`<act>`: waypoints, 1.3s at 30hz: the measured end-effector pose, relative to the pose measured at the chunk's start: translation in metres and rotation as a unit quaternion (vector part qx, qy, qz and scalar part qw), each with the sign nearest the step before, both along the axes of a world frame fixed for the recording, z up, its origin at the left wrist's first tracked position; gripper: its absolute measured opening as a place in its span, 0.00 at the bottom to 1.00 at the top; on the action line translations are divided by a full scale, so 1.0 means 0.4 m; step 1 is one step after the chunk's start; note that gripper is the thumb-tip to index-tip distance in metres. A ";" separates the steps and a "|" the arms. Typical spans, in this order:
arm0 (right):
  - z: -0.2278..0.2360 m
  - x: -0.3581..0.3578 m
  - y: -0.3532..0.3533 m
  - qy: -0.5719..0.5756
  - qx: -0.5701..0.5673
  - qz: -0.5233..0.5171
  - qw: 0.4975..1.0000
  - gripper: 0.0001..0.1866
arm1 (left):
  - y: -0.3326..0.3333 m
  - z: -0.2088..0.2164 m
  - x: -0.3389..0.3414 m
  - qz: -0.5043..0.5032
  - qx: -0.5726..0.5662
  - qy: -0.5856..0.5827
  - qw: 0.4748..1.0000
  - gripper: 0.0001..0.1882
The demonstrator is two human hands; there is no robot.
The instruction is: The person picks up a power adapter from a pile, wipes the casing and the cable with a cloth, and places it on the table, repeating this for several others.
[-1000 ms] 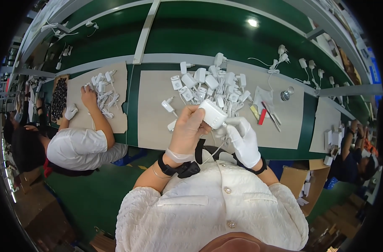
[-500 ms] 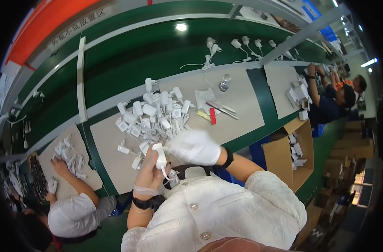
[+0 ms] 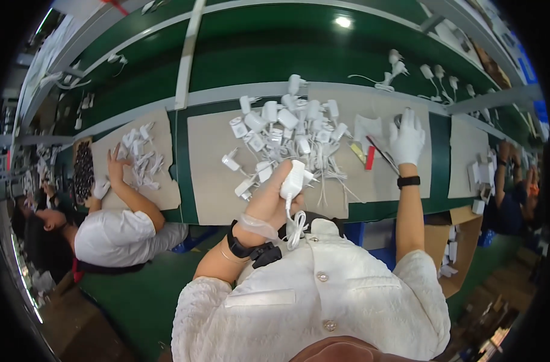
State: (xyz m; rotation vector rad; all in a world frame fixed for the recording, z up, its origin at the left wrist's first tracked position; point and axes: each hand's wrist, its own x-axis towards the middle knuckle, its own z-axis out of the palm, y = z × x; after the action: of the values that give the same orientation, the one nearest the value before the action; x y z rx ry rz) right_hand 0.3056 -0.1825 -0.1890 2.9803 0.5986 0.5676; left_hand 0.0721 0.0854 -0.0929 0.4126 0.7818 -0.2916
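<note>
My left hand (image 3: 267, 202) is closed around a white plug-in power adapter (image 3: 293, 180), held upright in front of my chest. Its white cord hangs below in a tied bundle (image 3: 296, 232). My right hand (image 3: 407, 140), in a white glove, reaches to the far right of the mat with its fingers stretched out. It is over a small shiny round container (image 3: 398, 120), mostly hidden by the hand. Beyond my left hand lies a heap of similar white adapters (image 3: 287, 119) with tangled cords.
A white cloth (image 3: 368, 128), a yellow strip (image 3: 358, 152), a red block (image 3: 370, 158) and a thin dark tool (image 3: 380, 152) lie by my right hand. Adapters (image 3: 395, 65) stand on the back shelf. A co-worker (image 3: 115, 232) sits at left; a cardboard box (image 3: 468, 241) stands at right.
My right hand has moved away from the adapter, out to the right, to the round container. My left hand still holds the adapter. The whole view has swung to the left.
</note>
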 end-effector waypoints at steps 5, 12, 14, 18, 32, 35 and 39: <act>0.111 -0.142 0.137 0.054 0.193 0.175 0.964 0.16 | -0.002 -0.003 -0.014 0.006 -0.013 0.015 1.000 0.17; 0.263 -0.386 0.308 0.323 0.377 0.373 0.784 0.13 | -0.028 0.047 0.002 0.065 0.004 0.051 0.997 0.15; 0.254 -0.396 0.314 0.388 0.404 0.329 0.760 0.13 | -0.036 0.036 -0.011 0.063 0.011 0.042 0.997 0.15; 0.241 -0.421 0.304 0.396 0.421 0.297 0.760 0.14 | -0.038 -0.003 -0.045 0.058 0.021 0.008 0.998 0.13; 0.195 -0.421 0.308 0.479 0.529 0.174 0.678 0.08 | -0.013 -0.016 -0.046 0.096 0.029 -0.046 0.994 0.14; 0.209 -0.444 0.292 0.512 0.574 0.115 0.628 0.10 | -0.008 0.001 -0.038 0.125 0.119 -0.093 0.981 0.15; 0.245 -0.472 0.312 0.578 0.595 0.080 0.552 0.13 | 0.003 0.005 -0.040 0.119 0.173 -0.141 0.968 0.19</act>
State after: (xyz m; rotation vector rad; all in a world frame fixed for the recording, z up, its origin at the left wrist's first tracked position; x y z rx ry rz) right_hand 0.1168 -0.0578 -0.0909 4.0793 0.5697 -2.1696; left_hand 0.0562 0.0864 -0.0908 0.6664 0.5933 0.1313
